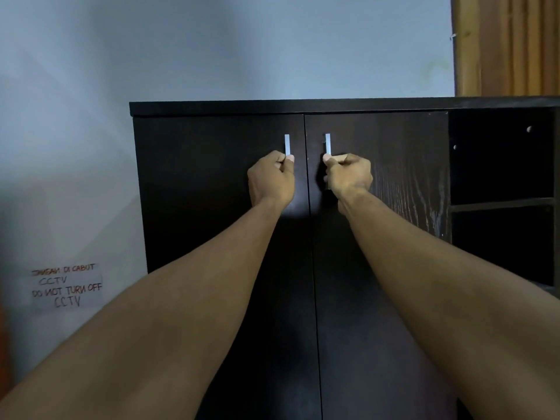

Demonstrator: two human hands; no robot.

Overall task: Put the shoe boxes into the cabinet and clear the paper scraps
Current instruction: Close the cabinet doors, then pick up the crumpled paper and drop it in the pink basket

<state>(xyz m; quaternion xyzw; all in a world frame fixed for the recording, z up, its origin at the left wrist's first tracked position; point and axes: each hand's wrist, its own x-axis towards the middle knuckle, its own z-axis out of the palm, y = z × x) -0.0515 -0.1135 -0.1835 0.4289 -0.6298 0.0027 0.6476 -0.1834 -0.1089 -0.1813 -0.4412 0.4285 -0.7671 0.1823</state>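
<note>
A dark wooden cabinet (218, 183) stands in front of me with its two doors closed. Each door has a vertical silver handle near the middle seam. My left hand (271, 178) grips the lower part of the left handle (287, 144). My right hand (348, 175) grips the lower part of the right handle (328, 144). Both arms reach straight forward. No shoe boxes or paper scraps are in view.
Open dark shelves (501, 204) adjoin the cabinet on the right. A handwritten CCTV notice (67, 284) is stuck low on the grey wall at the left. An orange-brown curtain (512, 43) hangs at the upper right.
</note>
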